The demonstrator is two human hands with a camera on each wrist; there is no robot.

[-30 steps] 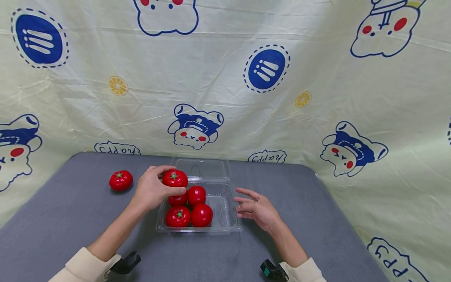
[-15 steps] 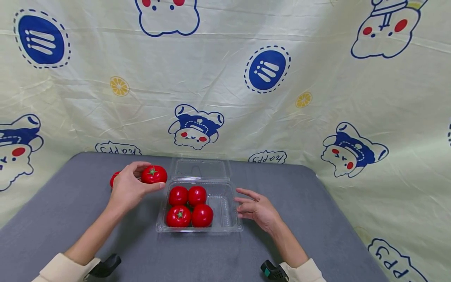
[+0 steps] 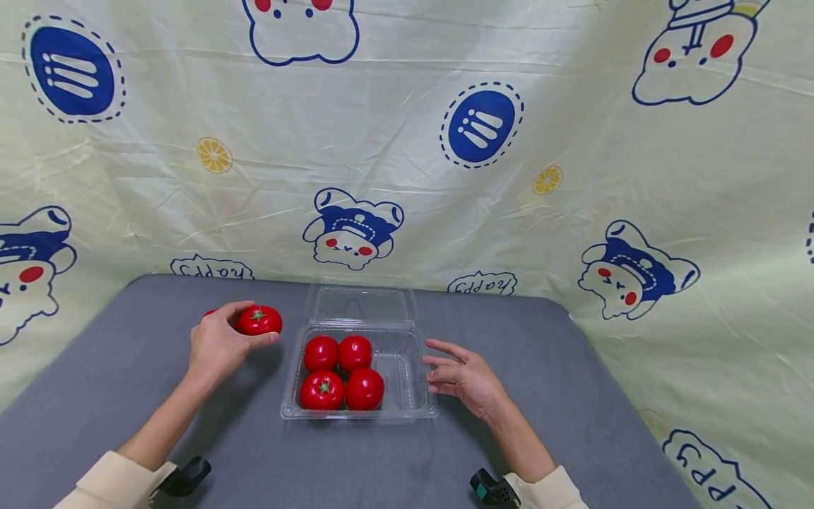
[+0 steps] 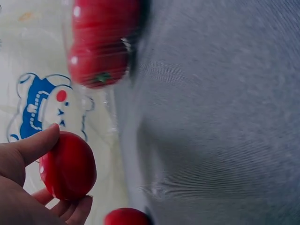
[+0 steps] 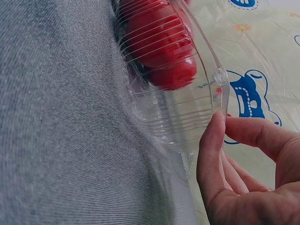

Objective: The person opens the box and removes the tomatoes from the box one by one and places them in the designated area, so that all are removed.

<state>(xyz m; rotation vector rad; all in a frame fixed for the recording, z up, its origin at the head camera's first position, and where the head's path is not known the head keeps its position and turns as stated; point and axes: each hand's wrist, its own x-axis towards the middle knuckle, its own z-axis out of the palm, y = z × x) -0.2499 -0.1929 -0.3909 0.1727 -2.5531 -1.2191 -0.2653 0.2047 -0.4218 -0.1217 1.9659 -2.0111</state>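
Note:
My left hand [image 3: 216, 343] grips a red tomato [image 3: 258, 320] between thumb and fingers, left of the clear container. In the left wrist view the held tomato [image 4: 70, 166] is seen from the side, fingers below it. Another tomato [image 4: 125, 217] shows at the bottom edge there; in the head view it is mostly hidden behind my left hand. The clear plastic container [image 3: 407, 371] holds several tomatoes [image 3: 365, 389] in its left part. My right hand [image 3: 467, 378] touches the container's right rim with loosely extended fingertips. In the right wrist view, those fingertips [image 5: 216, 119] meet the rim.
The container's hinged lid [image 3: 362, 304] lies raised toward the back. A grey cloth [image 3: 356, 466] covers the table. Behind it hangs a printed pale curtain [image 3: 407, 233].
My left hand has carried the tomato leftward from above the container to beside it. It now hides most of the tomato lying at the left. My right hand stays put.

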